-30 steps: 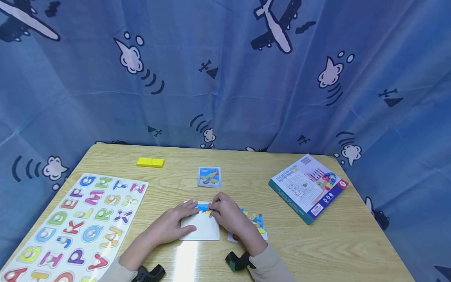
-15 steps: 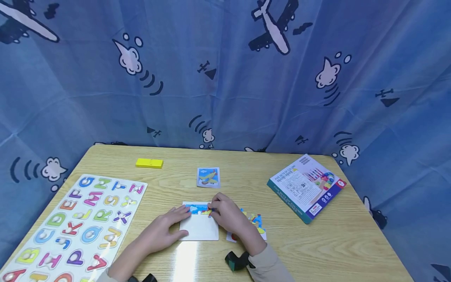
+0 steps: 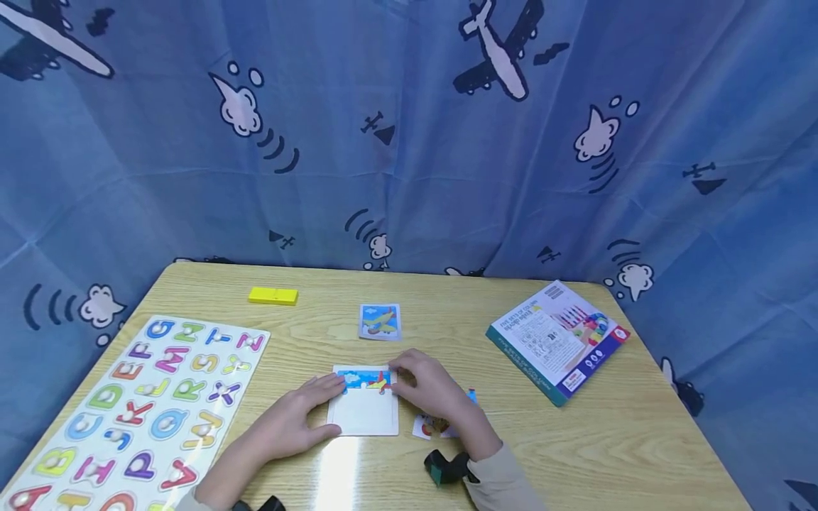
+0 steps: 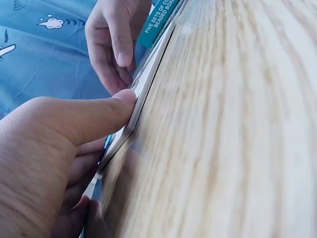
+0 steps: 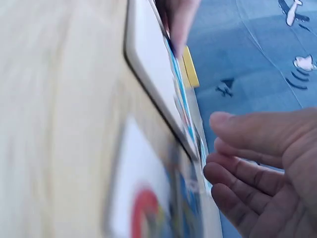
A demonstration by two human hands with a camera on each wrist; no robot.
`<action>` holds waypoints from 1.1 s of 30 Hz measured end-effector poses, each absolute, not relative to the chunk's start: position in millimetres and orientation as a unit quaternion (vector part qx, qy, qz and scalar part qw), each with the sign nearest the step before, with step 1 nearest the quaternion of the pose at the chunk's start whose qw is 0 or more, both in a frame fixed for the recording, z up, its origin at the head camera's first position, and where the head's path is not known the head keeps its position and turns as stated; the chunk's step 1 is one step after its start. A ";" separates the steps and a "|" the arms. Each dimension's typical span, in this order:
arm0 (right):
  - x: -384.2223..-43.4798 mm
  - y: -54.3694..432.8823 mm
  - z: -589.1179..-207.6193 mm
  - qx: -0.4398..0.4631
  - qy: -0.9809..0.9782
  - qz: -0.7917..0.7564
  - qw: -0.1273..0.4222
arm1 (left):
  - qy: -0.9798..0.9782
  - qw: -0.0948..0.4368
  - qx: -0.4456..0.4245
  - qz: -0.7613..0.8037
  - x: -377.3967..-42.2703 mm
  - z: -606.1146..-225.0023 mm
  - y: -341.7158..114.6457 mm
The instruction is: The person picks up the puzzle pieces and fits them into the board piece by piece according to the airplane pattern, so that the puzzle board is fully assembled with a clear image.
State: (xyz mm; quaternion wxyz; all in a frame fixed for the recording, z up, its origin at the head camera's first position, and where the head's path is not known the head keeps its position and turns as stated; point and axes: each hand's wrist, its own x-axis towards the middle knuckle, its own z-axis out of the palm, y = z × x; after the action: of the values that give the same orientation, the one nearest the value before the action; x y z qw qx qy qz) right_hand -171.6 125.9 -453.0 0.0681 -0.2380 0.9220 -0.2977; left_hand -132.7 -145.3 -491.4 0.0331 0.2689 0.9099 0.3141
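Note:
A white puzzle tray (image 3: 364,417) lies in front of me, with a strip of joined blue, red and yellow pieces (image 3: 382,380) along its far edge. My left hand (image 3: 290,417) rests on the tray's left side, its fingers at the far left and its thumb touching near the front corner. At the far right corner is my right hand (image 3: 427,385), fingers loosely bent. In the right wrist view, nothing shows between its thumb and fingers. Loose puzzle pieces (image 3: 423,427) lie right of the tray, partly hidden under the right forearm.
A small aeroplane picture card (image 3: 380,322) lies beyond the tray. On the left is a large alphabet board (image 3: 156,404), with a yellow block (image 3: 273,295) behind it. A boxed bead set (image 3: 556,341) sits at the right. A blue curtain (image 3: 409,142) hangs behind the table.
My right hand has let go of a red and yellow piece, now in the strip's right end, and shifted slightly right. The left hand has slid back a little to the left.

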 end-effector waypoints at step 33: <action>-156.7 175.8 -458.1 -0.201 0.937 -0.283 0.050 | 0.907 0.040 0.276 0.316 -132.7 -489.5 -145.6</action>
State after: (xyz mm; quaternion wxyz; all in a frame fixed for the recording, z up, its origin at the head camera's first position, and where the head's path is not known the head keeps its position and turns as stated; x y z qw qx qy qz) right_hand -156.7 175.8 -458.1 0.0503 -0.2007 0.9365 -0.2830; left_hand -132.7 -145.6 -489.5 0.0400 0.2757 0.9070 0.3159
